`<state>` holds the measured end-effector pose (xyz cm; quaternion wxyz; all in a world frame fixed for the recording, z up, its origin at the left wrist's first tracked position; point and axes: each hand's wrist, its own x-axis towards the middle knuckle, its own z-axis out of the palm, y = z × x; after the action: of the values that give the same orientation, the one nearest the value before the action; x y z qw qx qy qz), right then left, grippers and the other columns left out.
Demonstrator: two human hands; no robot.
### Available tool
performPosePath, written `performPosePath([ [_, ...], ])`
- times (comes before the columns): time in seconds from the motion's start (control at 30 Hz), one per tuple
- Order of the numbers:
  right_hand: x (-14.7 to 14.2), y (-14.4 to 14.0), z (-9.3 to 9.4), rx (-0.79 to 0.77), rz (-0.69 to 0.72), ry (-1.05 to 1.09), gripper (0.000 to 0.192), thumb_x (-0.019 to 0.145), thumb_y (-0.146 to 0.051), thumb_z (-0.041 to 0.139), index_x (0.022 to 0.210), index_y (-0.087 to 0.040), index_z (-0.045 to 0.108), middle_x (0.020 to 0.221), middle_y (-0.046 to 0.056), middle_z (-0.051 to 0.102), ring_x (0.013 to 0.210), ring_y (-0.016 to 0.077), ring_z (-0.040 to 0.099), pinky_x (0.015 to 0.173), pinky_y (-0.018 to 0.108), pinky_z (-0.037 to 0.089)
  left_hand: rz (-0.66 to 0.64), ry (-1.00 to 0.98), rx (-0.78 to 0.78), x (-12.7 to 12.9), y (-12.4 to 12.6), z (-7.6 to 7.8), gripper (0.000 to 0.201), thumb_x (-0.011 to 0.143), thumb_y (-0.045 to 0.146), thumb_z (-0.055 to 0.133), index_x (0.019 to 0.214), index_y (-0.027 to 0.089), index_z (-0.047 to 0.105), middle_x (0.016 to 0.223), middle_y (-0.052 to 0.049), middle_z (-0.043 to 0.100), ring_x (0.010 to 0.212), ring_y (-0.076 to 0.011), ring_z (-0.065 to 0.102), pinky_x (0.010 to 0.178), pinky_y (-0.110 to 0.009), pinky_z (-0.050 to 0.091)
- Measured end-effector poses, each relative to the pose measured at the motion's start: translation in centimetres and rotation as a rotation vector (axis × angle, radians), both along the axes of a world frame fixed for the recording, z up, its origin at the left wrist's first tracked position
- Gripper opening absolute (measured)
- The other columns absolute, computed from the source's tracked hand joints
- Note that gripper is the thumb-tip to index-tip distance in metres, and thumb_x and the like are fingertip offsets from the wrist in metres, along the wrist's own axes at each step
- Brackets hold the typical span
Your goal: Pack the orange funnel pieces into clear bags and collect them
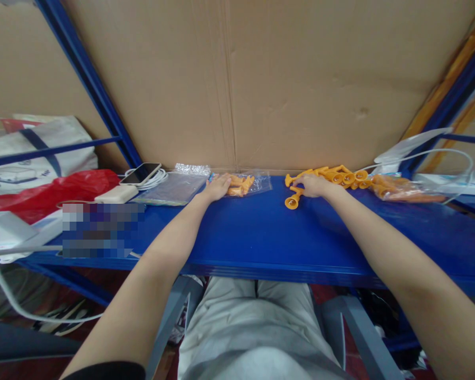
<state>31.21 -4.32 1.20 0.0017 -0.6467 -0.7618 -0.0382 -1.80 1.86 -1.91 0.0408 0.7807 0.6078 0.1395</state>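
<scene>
My left hand (217,187) lies flat on a small clear plastic bag (257,183) that holds a few orange plastic pieces (240,185), at the back of the blue shelf (261,237). My right hand (312,185) rests over one orange trumpet-shaped piece (293,200), its fingers on the stem. Just right of that hand lies a loose pile of the same orange pieces (346,176). Further right sits a clear bag full of orange pieces (399,189).
A stack of empty clear bags (174,187), a phone (140,173) with a white cable and a white charger block (116,194) lie left of my left hand. A red bag (51,192) is far left. A cardboard wall (261,79) closes the back.
</scene>
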Motion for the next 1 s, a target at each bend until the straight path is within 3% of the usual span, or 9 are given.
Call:
performPosePath([
  [0.13, -0.2, 0.1, -0.3, -0.079, 0.141, 0.063, 0.060, 0.075, 0.001, 0.056, 0.128, -0.025, 0.067, 0.138, 0.005, 0.064, 0.127, 0.0236, 0.059, 0.105, 0.033, 0.044, -0.010, 0.008, 0.008, 0.0, 0.1, 0.0, 0.063, 0.101, 0.044, 0.013, 0.156, 0.025, 0.036, 0.165, -0.003, 0.027, 0.154, -0.0309, 0.018, 0.120, -0.060, 0.022],
  [0.27, -0.7, 0.1, -0.1, -0.093, 0.112, 0.015, 0.044, 0.074, 0.000, 0.056, 0.108, -0.022, 0.073, 0.121, 0.007, 0.072, 0.114, 0.0252, 0.065, 0.096, 0.032, 0.049, -0.014, -0.004, 0.009, -0.2, 0.5, -0.3, 0.063, 0.101, 0.047, 0.012, 0.155, 0.026, 0.038, 0.165, -0.003, 0.028, 0.155, -0.0299, 0.018, 0.121, -0.058, 0.021],
  [0.4, -1.1, -0.4, 0.5, -0.096, 0.093, -0.016, 0.030, 0.077, -0.009, 0.059, 0.101, -0.023, 0.072, 0.112, 0.006, 0.073, 0.106, 0.0273, 0.067, 0.088, 0.034, 0.050, -0.028, -0.024, 0.023, -0.3, 0.7, -0.4, 0.062, 0.101, 0.047, 0.014, 0.154, 0.028, 0.038, 0.164, -0.003, 0.030, 0.154, -0.0296, 0.020, 0.120, -0.059, 0.021],
  [0.53, -1.0, -0.9, 1.5, -0.054, 0.034, -0.008, 0.031, 0.086, -0.014, 0.052, 0.110, -0.022, 0.070, 0.114, 0.008, 0.073, 0.105, 0.0259, 0.067, 0.086, 0.032, 0.049, -0.029, -0.006, 0.017, -0.4, 0.7, -0.3, 0.062, 0.102, 0.044, 0.014, 0.155, 0.024, 0.038, 0.164, -0.005, 0.029, 0.154, -0.0282, 0.021, 0.121, -0.056, 0.023],
  [0.73, -0.3, -1.3, 2.9, 0.082, -0.047, 0.112, 0.038, 0.093, -0.019, 0.046, 0.128, -0.018, 0.061, 0.114, 0.013, 0.072, 0.104, 0.0263, 0.066, 0.086, 0.032, 0.048, -0.102, 0.005, 0.061, -0.4, 1.3, -0.6, 0.062, 0.102, 0.038, 0.014, 0.152, 0.016, 0.041, 0.161, -0.008, 0.037, 0.152, -0.0191, 0.027, 0.124, -0.038, 0.021],
  [0.87, -0.7, -1.3, 2.5, 0.204, -0.105, 0.120, 0.038, 0.096, -0.025, 0.043, 0.131, -0.019, 0.059, 0.120, 0.015, 0.069, 0.111, 0.0287, 0.064, 0.090, 0.035, 0.048, -0.116, 0.013, 0.077, -0.5, 1.4, -0.8, 0.063, 0.101, 0.035, 0.013, 0.152, 0.010, 0.041, 0.160, -0.010, 0.037, 0.151, -0.0177, 0.030, 0.124, -0.034, 0.020],
  [1.0, -2.4, -1.8, 1.5, 0.223, -0.140, 0.084, 0.039, 0.098, -0.027, 0.043, 0.133, -0.022, 0.058, 0.129, 0.016, 0.064, 0.116, 0.0300, 0.063, 0.093, 0.038, 0.048, -0.114, 0.029, 0.042, -0.4, 1.3, -0.7, 0.064, 0.101, 0.037, 0.013, 0.154, 0.008, 0.037, 0.163, -0.010, 0.032, 0.153, -0.0185, 0.024, 0.125, -0.032, 0.016],
])
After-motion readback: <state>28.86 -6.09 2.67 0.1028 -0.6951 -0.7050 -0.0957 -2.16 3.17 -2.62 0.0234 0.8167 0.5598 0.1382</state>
